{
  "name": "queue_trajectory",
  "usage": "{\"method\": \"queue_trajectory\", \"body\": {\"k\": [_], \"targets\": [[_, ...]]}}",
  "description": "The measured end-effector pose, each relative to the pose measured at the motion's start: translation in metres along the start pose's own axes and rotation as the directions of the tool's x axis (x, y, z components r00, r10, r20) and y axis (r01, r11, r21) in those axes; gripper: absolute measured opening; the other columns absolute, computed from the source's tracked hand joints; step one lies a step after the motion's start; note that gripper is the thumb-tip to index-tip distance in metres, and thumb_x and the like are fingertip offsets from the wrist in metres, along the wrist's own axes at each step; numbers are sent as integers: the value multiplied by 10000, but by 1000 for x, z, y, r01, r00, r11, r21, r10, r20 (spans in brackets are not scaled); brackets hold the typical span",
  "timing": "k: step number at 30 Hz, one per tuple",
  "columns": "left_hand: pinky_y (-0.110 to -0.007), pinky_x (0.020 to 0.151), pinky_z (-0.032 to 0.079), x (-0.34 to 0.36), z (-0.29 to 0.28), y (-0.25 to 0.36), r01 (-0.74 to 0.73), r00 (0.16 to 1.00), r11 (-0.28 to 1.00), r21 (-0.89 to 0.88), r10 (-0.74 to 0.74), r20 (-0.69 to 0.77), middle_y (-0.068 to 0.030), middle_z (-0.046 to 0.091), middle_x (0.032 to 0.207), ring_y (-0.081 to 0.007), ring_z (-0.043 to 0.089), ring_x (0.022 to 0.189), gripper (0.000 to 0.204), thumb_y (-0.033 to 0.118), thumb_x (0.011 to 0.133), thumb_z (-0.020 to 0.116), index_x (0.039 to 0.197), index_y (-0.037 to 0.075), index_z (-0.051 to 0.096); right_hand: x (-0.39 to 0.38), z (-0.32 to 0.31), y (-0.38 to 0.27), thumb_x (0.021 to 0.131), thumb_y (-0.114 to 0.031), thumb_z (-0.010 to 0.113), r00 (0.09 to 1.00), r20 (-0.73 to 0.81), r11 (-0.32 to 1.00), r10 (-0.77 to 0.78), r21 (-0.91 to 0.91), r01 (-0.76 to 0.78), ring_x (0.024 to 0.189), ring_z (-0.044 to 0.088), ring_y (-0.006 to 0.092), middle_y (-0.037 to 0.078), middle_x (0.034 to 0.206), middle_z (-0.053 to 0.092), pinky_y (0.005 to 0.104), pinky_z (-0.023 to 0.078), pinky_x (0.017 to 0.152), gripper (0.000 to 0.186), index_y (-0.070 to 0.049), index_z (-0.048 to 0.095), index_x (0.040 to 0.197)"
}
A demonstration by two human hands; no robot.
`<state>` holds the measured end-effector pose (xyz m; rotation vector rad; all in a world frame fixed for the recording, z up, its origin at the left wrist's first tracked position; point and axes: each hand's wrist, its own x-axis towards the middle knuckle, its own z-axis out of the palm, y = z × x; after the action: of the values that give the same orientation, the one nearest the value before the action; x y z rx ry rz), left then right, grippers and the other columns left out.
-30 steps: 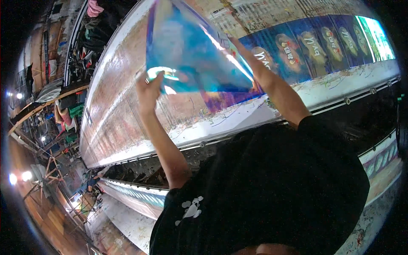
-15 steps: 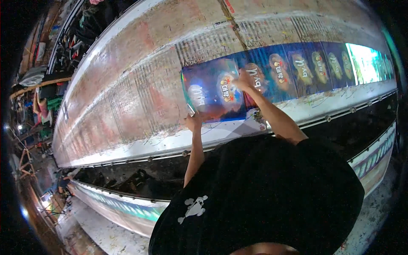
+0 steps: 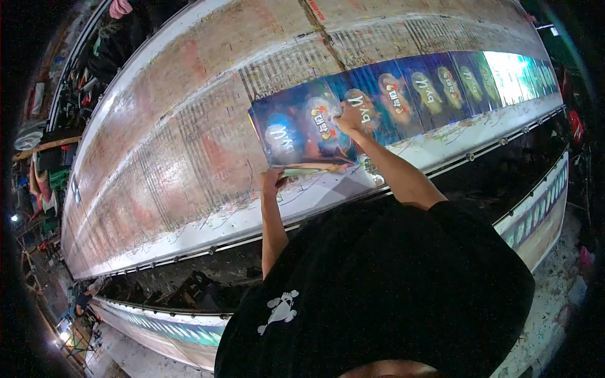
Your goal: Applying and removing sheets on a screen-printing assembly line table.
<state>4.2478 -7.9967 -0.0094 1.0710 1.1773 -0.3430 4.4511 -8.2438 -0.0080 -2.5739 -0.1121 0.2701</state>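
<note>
A dark blue glossy printed sheet [image 3: 290, 104] with pale rounded motifs lies at the left end of a row of similar sheets on a long, worn table [image 3: 208, 132]. The sheet's near edge is raised a little, showing a pale strip beneath. My left hand [image 3: 272, 181] is closed on this edge close to its near left corner. Farther right, my right hand [image 3: 350, 122] is closed and rests low over the printed surface, beside one of the motifs. Whether something small sits in its fingers is hidden.
Along the table's near side runs a metal rail [image 3: 292, 225] with round knobs. Beyond a dark gap stands a second long table [image 3: 157, 326] bearing a blue-green printed strip. Bright glare covers sheets at the far right. Cluttered shelving [image 3: 47, 142] lines the left.
The sheet's near left corner, earlier lifted along its left side, now lies lower, with the near edge curled up instead. My left hand has moved slightly along it. The whole view has shifted.
</note>
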Motion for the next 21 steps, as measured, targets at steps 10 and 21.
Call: {"method": "queue_trajectory", "body": {"k": [10,21], "targets": [[-266,326,270,15,-10,19,-35,997,835,549,68,-41,-18,506,580,-123,344,350,293,314,833,601,910,33,629,-7,-9,-16,678,-207,632,999,-23,989,-36,144,39,952,551,364,195,991,581,457,442,795,390,-12,536,1002],[-188,608,421,-216,347,218,-678,696,734,-33,657,290,-30,614,755,-96,563,676,62,56,829,575,774,31,591,104,-42,73,749,-382,649,663,678,-142,-317,658,-740,791,612,245,85,916,635,363,501,745,449,-81,567,1073]]}}
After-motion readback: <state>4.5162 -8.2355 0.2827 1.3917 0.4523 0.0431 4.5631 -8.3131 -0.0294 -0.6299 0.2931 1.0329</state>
